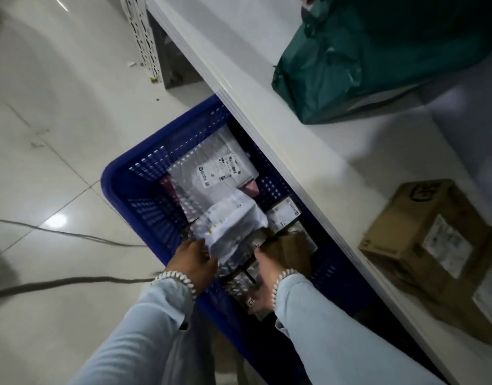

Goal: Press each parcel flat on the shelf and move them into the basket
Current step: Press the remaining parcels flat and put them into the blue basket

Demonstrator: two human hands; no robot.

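Both hands down in the blue perforated plastic basket (134, 184), my left hand (193, 262) gripping a crumpled white plastic mailer parcel (231, 226), my right hand (263, 269) holding its other edge, green plastic parcel (350, 65) and brown cardboard box (433, 245) on the white shelf (267, 107).

Dim, soft picture; a lamp's glare spots the glossy floor (56, 219), corners darken, straight edges bow, motion blur throughout

Blue basket (145, 173) partly hidden under the white shelf (308, 151), green bag (378, 59) cut off by the top edge, right hand (263, 276) fingers buried among parcels, parcel labels unreadable
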